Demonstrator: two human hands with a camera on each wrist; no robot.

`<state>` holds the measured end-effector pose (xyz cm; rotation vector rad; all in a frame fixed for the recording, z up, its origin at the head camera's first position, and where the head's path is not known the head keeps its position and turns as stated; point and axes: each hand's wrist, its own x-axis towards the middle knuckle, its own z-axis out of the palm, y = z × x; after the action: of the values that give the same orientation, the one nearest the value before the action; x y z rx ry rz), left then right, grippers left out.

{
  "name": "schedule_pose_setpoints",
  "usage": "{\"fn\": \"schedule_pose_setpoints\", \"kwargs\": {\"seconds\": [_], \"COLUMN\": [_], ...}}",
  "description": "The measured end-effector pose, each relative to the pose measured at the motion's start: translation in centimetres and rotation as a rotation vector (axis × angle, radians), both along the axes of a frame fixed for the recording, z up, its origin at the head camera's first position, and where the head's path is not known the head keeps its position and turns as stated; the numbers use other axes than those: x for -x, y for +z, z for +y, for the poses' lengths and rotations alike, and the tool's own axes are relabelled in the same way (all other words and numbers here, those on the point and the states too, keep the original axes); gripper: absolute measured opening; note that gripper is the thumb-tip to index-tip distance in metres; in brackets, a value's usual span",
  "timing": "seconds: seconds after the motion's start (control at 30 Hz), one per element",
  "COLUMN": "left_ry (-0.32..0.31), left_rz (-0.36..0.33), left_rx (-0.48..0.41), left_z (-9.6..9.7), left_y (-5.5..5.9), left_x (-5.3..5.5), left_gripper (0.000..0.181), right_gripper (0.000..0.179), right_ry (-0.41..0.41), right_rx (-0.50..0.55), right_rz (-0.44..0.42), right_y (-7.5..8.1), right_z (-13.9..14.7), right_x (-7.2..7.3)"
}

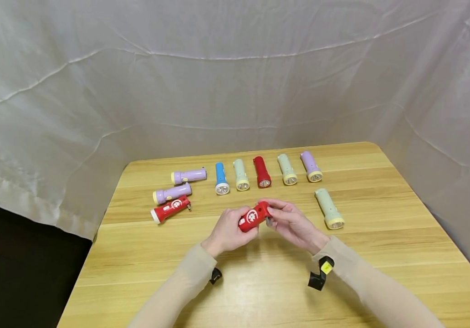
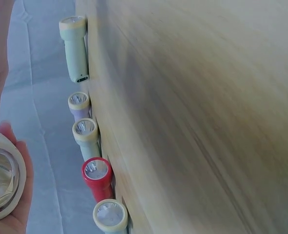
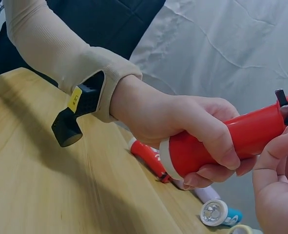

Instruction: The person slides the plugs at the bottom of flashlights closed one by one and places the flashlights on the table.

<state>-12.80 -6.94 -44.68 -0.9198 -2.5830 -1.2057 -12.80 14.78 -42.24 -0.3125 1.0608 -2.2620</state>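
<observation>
My left hand wraps round the barrel of a red flashlight with a white emblem, held above the middle of the table. At its tail end, the fingers and thumb of my right hand pinch the end piece. A small black part sticks out there in the right wrist view. The white-rimmed lens shows at the edge of the left wrist view. Nearest to my right hand, a pale green flashlight lies on the table.
At the left lie two purple flashlights and a red one. A back row holds blue, pale green, red, pale green and purple flashlights. Grey curtains surround the wooden table.
</observation>
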Motion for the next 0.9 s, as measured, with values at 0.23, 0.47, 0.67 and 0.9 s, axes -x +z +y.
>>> {"fn": "schedule_pose_setpoints", "kwargs": {"seconds": [0.23,0.47,0.67,0.9], "left_ry": [-0.005,0.0,0.001,-0.009], "left_rz": [0.023,0.012,0.011,0.002], "left_rx": [-0.016,0.004,0.024,0.029], "left_z": [0.25,0.36,0.37,0.4], "left_y": [-0.22,-0.26,-0.16,-0.19], "left_x": [-0.01,-0.15,-0.14,-0.07], "left_gripper": [0.019,0.016,0.014,0.013], "right_gripper": [0.033,0.032,0.031,0.031], "right_ry": [-0.002,0.009,-0.004,-0.015], "right_rx": [-0.01,0.029,0.029,0.023], "right_rz": [0.025,0.047,0.043,0.036], "right_y": [0.08,-0.2,-0.31,-0.41], "right_z": [-0.19,-0.47,-0.45,-0.43], "right_x": [-0.05,-0.12,-0.16,-0.14]}}
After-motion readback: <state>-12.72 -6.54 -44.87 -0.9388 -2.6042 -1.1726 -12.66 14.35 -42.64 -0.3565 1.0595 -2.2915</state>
